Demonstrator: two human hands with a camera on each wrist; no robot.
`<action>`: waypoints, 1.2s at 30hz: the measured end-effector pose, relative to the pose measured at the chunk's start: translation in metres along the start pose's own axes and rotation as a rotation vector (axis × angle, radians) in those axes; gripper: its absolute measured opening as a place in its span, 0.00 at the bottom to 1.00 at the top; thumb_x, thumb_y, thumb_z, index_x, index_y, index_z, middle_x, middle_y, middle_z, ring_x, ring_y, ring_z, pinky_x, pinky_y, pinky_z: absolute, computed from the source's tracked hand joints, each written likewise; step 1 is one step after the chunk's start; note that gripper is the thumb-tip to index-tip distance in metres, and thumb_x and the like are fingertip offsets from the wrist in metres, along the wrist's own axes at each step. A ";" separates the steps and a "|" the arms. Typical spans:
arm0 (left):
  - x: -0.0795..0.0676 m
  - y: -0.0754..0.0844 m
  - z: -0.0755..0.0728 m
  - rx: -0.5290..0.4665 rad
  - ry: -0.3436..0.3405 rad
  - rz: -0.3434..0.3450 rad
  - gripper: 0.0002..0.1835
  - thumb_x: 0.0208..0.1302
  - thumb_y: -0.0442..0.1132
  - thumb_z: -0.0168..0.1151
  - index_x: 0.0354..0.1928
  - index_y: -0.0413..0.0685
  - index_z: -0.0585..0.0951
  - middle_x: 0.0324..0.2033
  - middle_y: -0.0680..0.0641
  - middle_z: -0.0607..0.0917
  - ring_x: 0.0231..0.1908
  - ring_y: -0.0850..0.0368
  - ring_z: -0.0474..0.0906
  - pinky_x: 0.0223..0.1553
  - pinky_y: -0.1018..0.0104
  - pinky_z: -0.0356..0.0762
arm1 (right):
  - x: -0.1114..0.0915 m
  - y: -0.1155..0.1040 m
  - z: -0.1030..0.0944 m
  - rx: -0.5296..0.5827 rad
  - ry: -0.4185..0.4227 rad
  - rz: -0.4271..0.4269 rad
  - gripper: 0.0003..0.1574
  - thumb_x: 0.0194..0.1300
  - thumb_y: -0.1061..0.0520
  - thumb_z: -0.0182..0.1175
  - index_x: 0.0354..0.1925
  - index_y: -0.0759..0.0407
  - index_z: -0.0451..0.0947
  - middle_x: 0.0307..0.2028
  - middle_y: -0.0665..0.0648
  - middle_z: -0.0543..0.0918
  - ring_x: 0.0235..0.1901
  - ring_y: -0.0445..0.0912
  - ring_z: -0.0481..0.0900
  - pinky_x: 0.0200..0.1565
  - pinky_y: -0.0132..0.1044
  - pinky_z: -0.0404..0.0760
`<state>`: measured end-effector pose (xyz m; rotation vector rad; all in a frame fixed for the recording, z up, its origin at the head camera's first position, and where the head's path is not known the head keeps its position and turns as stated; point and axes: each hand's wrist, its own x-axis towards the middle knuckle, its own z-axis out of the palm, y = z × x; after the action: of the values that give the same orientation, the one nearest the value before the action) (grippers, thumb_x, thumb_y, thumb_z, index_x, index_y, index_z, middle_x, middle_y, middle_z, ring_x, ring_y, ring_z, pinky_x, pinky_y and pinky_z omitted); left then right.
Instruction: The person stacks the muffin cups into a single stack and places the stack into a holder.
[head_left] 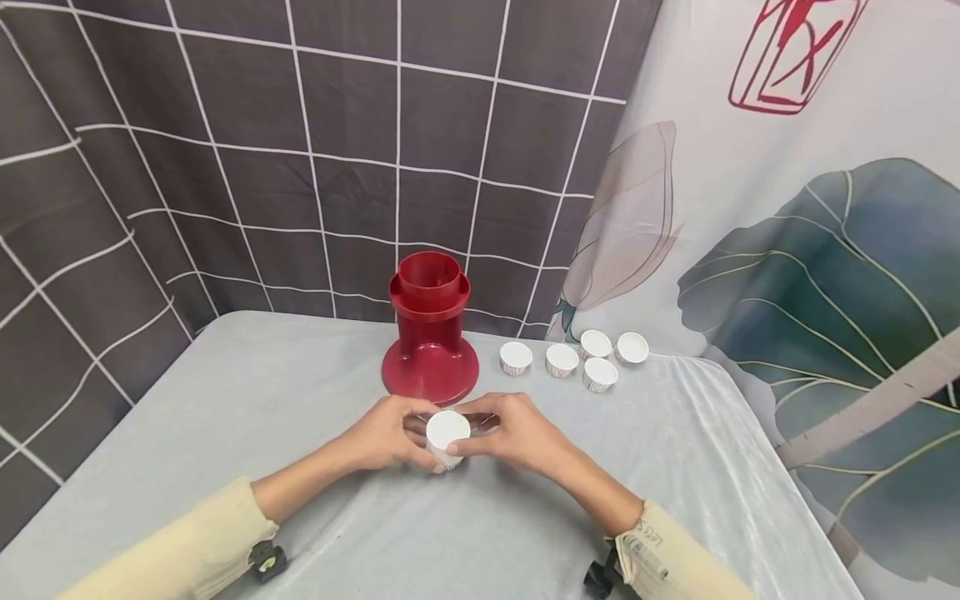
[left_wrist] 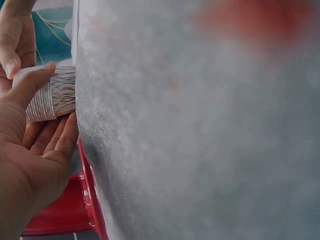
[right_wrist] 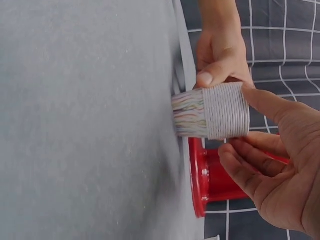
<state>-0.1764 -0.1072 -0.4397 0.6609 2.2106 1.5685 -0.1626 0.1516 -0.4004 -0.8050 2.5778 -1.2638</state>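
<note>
A stack of nested white paper baking cups stands near the table's middle, in front of a red stand. Rims form close ribs along its upper part, and the lowest cup shows a wavy coloured pattern. My left hand holds the stack from the left, with the thumb on the near side and the fingers round the back. From the right, my right hand holds it too, its thumb near the top rim. In the left wrist view the stack appears sideways, its patterned end at the table.
The red plastic stand, with a round base and an open tube on top, stands just behind my hands. Several single white baking cups sit to its right. The grey cloth-covered table meets a dark checked curtain behind.
</note>
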 end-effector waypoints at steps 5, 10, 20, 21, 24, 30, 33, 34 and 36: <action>-0.001 -0.001 0.000 0.007 0.011 0.015 0.33 0.55 0.33 0.88 0.64 0.36 0.87 0.52 0.41 0.93 0.51 0.52 0.93 0.55 0.62 0.94 | -0.003 0.002 -0.005 -0.024 0.010 0.004 0.25 0.64 0.50 0.84 0.58 0.54 0.94 0.47 0.49 0.96 0.47 0.45 0.93 0.56 0.37 0.93; -0.001 -0.003 0.000 0.016 0.008 0.050 0.37 0.56 0.34 0.89 0.68 0.35 0.85 0.56 0.39 0.91 0.53 0.51 0.91 0.58 0.63 0.93 | -0.009 0.007 -0.010 -0.035 0.041 0.024 0.26 0.65 0.50 0.84 0.58 0.57 0.94 0.47 0.52 0.97 0.45 0.41 0.92 0.54 0.38 0.93; -0.003 -0.003 0.000 0.029 0.036 0.049 0.36 0.58 0.39 0.89 0.69 0.44 0.86 0.57 0.43 0.92 0.55 0.51 0.91 0.59 0.66 0.91 | -0.016 0.019 -0.023 -0.052 0.067 0.043 0.29 0.70 0.47 0.79 0.60 0.64 0.92 0.47 0.56 0.97 0.45 0.40 0.92 0.55 0.39 0.93; -0.003 -0.002 0.000 0.026 0.044 0.047 0.36 0.58 0.39 0.89 0.69 0.45 0.87 0.58 0.43 0.92 0.55 0.51 0.91 0.58 0.67 0.91 | -0.017 0.019 -0.024 -0.053 0.069 0.048 0.29 0.70 0.47 0.79 0.60 0.64 0.92 0.47 0.55 0.97 0.45 0.40 0.92 0.55 0.38 0.93; -0.002 -0.001 0.001 0.017 0.055 0.044 0.35 0.59 0.41 0.88 0.69 0.45 0.87 0.59 0.43 0.92 0.57 0.49 0.91 0.57 0.68 0.90 | -0.019 0.021 -0.027 -0.060 0.078 0.057 0.28 0.71 0.46 0.78 0.59 0.64 0.92 0.47 0.54 0.97 0.45 0.40 0.92 0.54 0.35 0.92; -0.002 0.000 0.001 0.004 0.054 0.036 0.35 0.62 0.40 0.87 0.70 0.42 0.86 0.60 0.42 0.91 0.57 0.49 0.90 0.55 0.70 0.90 | -0.023 0.023 -0.032 -0.053 0.088 0.092 0.28 0.71 0.46 0.77 0.60 0.62 0.92 0.48 0.53 0.97 0.47 0.41 0.92 0.55 0.32 0.90; -0.003 0.001 0.001 -0.001 0.046 0.039 0.34 0.62 0.39 0.87 0.70 0.41 0.86 0.59 0.41 0.92 0.55 0.49 0.90 0.53 0.69 0.91 | -0.024 0.025 -0.035 -0.055 0.093 0.103 0.28 0.72 0.46 0.77 0.61 0.63 0.92 0.49 0.54 0.97 0.48 0.42 0.93 0.55 0.32 0.90; -0.003 0.002 0.000 0.003 0.045 0.037 0.34 0.62 0.39 0.87 0.69 0.41 0.87 0.58 0.41 0.92 0.55 0.49 0.90 0.53 0.69 0.91 | -0.024 0.025 -0.036 -0.054 0.098 0.105 0.28 0.72 0.46 0.77 0.61 0.63 0.91 0.50 0.54 0.97 0.48 0.42 0.93 0.55 0.33 0.90; -0.003 0.004 -0.001 0.016 0.042 0.037 0.33 0.61 0.39 0.87 0.68 0.42 0.88 0.58 0.42 0.93 0.54 0.49 0.91 0.52 0.68 0.92 | -0.025 0.026 -0.039 -0.059 0.107 0.107 0.28 0.72 0.46 0.77 0.61 0.63 0.91 0.49 0.54 0.97 0.48 0.43 0.93 0.55 0.34 0.91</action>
<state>-0.1740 -0.1084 -0.4353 0.6828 2.2555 1.5983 -0.1664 0.2046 -0.3981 -0.6153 2.7134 -1.2376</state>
